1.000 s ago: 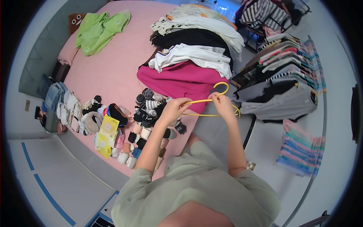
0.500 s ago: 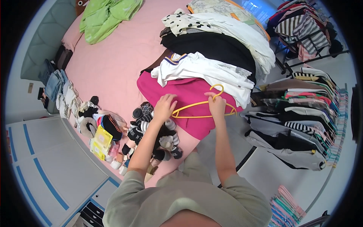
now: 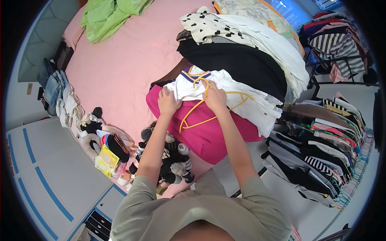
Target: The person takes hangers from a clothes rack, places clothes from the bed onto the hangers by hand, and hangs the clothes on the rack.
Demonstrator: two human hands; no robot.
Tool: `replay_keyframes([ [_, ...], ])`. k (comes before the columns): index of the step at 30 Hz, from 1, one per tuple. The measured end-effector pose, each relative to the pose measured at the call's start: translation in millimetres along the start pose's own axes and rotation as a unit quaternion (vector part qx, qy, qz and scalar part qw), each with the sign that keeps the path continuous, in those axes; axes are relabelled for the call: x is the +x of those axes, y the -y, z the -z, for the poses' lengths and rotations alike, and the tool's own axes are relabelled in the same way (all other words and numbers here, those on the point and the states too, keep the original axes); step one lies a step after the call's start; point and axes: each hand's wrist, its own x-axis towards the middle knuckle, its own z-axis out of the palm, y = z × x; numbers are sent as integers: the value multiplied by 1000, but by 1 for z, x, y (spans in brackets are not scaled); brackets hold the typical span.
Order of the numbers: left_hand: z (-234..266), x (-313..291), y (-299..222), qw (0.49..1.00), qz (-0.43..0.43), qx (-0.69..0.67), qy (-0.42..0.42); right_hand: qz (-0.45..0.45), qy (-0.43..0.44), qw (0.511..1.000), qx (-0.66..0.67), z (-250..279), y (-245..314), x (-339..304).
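Note:
A yellow clothes hanger [image 3: 196, 127] is in my right hand [image 3: 216, 97], gripped close to its hook. It lies tilted across a white shirt [image 3: 225, 82] and a magenta garment [image 3: 203, 138], its hook near the shirt's purple-and-yellow striped collar [image 3: 196, 75]. At the shirt's near left edge, the fingers of my left hand [image 3: 169, 102] are curled onto the white cloth. The magenta garment lies beneath the shirt and hangs over the bed's edge.
Beyond the shirt, black clothing [image 3: 237, 60] and a spotted white garment [image 3: 213, 26] are layered on the pink bed [image 3: 120, 64]. Socks [image 3: 173, 160] are heaped near my left forearm. Folded clothes on hangers [image 3: 317, 140] lie at right; a loaded rack [image 3: 333, 48] stands behind.
My right hand has carried the hanger up and left from over the magenta garment toward the shirt's collar, tilting it. My left hand has moved slightly up and left onto the shirt's edge.

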Motion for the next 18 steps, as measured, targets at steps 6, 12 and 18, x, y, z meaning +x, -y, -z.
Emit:
replay_keyframes([
  [6, 12, -5, -9, 991, -35, -89, -95, -108, 159, 979, -73, -6, -7, 3],
  [12, 82, -7, -45, 867, 24, -498, 26, 17, -117, 977, 180, 48, 3, -34],
  [18, 157, -57, -94, 880, -217, -422, 39, 90, -165, 933, 308, 156, 64, -85],
])
